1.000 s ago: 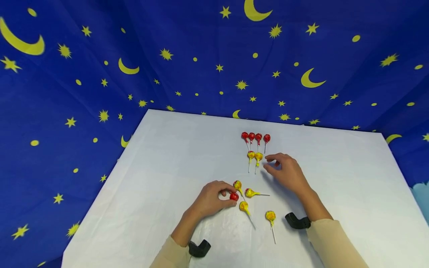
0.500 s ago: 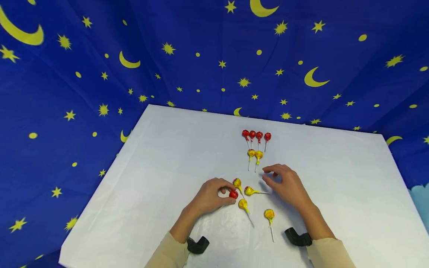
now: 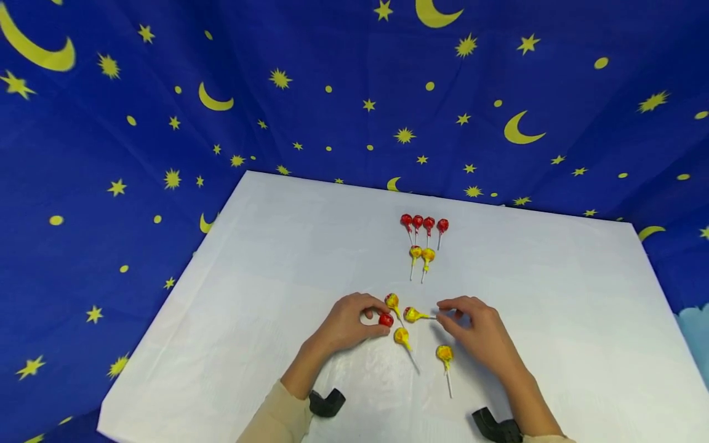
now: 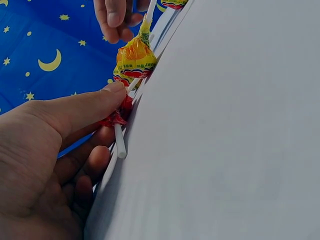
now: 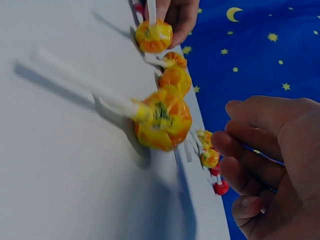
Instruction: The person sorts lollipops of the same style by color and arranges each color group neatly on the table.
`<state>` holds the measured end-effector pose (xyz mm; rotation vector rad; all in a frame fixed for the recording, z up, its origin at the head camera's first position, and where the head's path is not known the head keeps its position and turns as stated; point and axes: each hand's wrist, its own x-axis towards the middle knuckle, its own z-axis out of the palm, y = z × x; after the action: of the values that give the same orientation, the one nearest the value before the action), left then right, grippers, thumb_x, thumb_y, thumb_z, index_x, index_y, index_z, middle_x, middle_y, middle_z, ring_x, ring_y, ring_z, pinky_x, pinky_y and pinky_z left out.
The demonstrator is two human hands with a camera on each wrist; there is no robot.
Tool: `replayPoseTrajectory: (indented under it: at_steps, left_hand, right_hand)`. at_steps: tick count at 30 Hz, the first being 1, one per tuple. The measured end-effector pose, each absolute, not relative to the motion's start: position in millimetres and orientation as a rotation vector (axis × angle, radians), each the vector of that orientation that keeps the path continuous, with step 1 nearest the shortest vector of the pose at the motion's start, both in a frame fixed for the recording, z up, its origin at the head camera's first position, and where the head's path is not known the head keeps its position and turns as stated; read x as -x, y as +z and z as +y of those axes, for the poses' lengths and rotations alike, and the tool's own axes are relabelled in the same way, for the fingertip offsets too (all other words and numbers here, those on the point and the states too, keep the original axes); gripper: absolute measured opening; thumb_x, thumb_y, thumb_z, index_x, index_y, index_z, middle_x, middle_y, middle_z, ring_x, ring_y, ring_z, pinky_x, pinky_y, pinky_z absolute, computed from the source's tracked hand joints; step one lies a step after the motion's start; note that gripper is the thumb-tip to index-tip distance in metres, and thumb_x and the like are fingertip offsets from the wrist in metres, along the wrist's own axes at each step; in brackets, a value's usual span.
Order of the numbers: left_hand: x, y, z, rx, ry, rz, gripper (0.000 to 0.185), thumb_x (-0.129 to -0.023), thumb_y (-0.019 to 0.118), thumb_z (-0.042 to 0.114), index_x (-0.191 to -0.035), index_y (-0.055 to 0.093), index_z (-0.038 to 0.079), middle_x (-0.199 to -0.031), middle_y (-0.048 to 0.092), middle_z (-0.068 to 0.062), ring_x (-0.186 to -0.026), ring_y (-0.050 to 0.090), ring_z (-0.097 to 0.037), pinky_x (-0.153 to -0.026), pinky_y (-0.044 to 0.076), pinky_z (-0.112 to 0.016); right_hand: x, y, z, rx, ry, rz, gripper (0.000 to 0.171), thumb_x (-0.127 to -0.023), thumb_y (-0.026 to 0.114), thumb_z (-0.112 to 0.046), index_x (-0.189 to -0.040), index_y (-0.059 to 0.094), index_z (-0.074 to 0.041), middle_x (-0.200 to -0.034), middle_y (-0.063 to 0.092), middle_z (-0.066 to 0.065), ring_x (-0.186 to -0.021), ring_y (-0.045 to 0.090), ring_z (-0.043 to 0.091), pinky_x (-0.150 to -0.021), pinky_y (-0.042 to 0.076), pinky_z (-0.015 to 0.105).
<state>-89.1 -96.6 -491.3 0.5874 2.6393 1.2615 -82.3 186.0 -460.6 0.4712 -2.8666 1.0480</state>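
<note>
On the white table (image 3: 277,258) my left hand (image 3: 376,320) pinches a red lollipop (image 3: 386,320) by its head. In the left wrist view the thumb presses its red wrapper (image 4: 117,116) and the stick pokes out below. My right hand (image 3: 443,315) has its thumb and forefinger closed on the stick end of a yellow lollipop (image 3: 412,315) lying sideways. Three more yellow lollipops lie loose nearby: one (image 3: 392,300) by my left fingers, one (image 3: 402,336) below and one (image 3: 444,352) under my right hand, which looms large (image 5: 162,120) in the right wrist view.
Farther back stands a row of several red lollipops (image 3: 423,222), with two yellow ones (image 3: 421,252) lined up beneath. Blue cloth with yellow stars and moons (image 3: 332,92) surrounds the table. Black wrist mounts (image 3: 327,403) sit near the front edge.
My right hand has drawn back from the two lined-up yellow lollipops toward me and reached the sideways lollipop's stick. My left hand keeps hold of the red lollipop.
</note>
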Motion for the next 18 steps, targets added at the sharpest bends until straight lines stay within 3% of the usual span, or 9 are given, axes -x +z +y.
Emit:
replayPoseTrajectory:
  at_steps: [10,18]
  left_hand:
    - [87.2,-493.8,-97.1,-0.593,1.272,2.649,0.027,-0.079,0.080,0.033,-0.104,0.071,0.027,-0.087,0.059,0.012,-0.076,0.050,-0.008,-0.071,0.041,-0.027]
    - [88.7,-493.9,-97.8,-0.596,1.263,2.652,0.028,-0.079,0.080,0.033,-0.105,0.071,0.027,-0.087,0.059,0.011,-0.077,0.050,-0.009,-0.071,0.042,-0.027]
  right_hand:
    - [56.1,-462.4,186.9,-0.421,1.060,-2.948,0.023,-0.082,0.077,-0.036,-0.101,0.073,-0.025,-0.083,0.060,-0.017,-0.076,0.052,0.009,-0.067,0.042,0.032]
    - [41.9,-466.2,189.6,-0.417,1.049,-3.019,0.031,-0.074,0.084,-0.028,-0.103,0.072,-0.029,-0.101,0.061,-0.021,-0.093,0.055,0.004,-0.081,0.047,0.036]
